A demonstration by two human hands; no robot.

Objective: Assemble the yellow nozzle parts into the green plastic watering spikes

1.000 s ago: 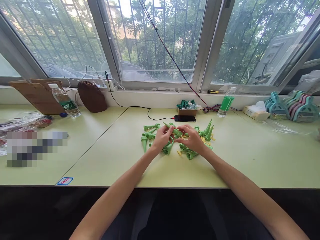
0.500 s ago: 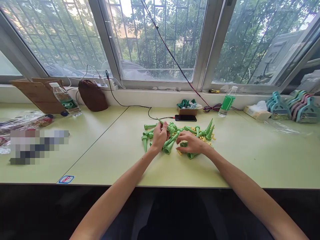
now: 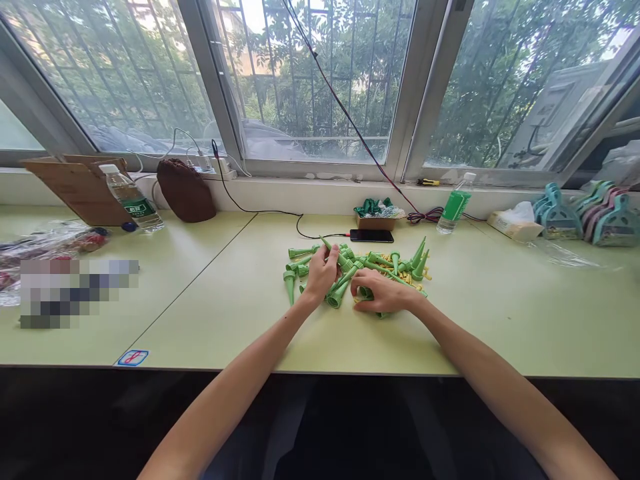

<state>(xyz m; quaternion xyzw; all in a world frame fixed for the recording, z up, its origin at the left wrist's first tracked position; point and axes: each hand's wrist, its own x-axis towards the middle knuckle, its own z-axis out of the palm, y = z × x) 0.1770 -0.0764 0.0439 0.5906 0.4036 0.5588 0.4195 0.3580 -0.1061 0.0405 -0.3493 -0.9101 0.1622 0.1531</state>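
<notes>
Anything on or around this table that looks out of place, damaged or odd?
Two things. At the left of the table, a pixelated patch hides whatever lies there. Behind it, the white ledge shows ragged patches, possibly peeling paint. The green cones and yellow pieces lie jumbled, but none looks broken.

And away goes the right hand (image 3: 381, 292), breaking from the left hand (image 3: 323, 270) and dropping down to the near side of the pile of green cones (image 3: 339, 293)! Its thumb and fingers have closed in, apparently around the small yellow piece (image 3: 356, 301) that lay in plain sight a second ago, though they hide most of it. The nearest cone (image 3: 383, 315) has lost its wide mouth from view behind that hand. Meanwhile the held cone (image 3: 327, 243) has tilted up more steeply.
</notes>
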